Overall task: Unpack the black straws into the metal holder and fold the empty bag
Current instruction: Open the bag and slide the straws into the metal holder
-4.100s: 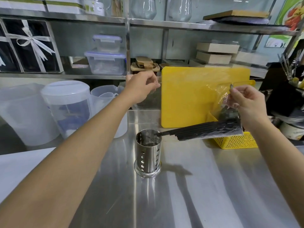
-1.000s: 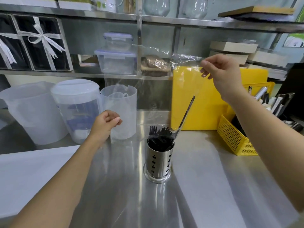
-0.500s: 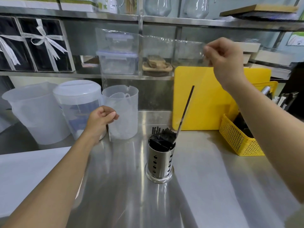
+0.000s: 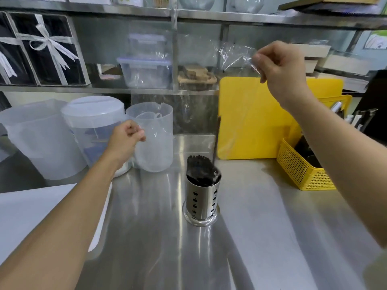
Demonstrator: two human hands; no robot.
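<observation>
On the tabletop (image 4: pixel 261 216): metal holder (image 4: pixel 202 198), upright, packed with black straws (image 4: pixel 200 168); one straw (image 4: pixel 215 141) stands taller.
Bag (image 4: pixel 188 91): clear plastic, stretched in the air above the holder between both hands.
Right hand (image 4: pixel 280 63): raised, pinching the bag's upper corner.
Left hand (image 4: pixel 125 139): lower, fingers closed on the bag's other edge.

Shiny stainless steel desk (image 4: pixel 261 237) under steel wall shelves (image 4: pixel 104 88) holding black ribboned gift boxes (image 4: pixel 48 49) and clear lidded tubs (image 4: pixel 144 68), translucent plastic jugs (image 4: pixel 90 130) left, yellow cutting board (image 4: pixel 251 122) and yellow mesh basket (image 4: pixel 299 172) right.
</observation>
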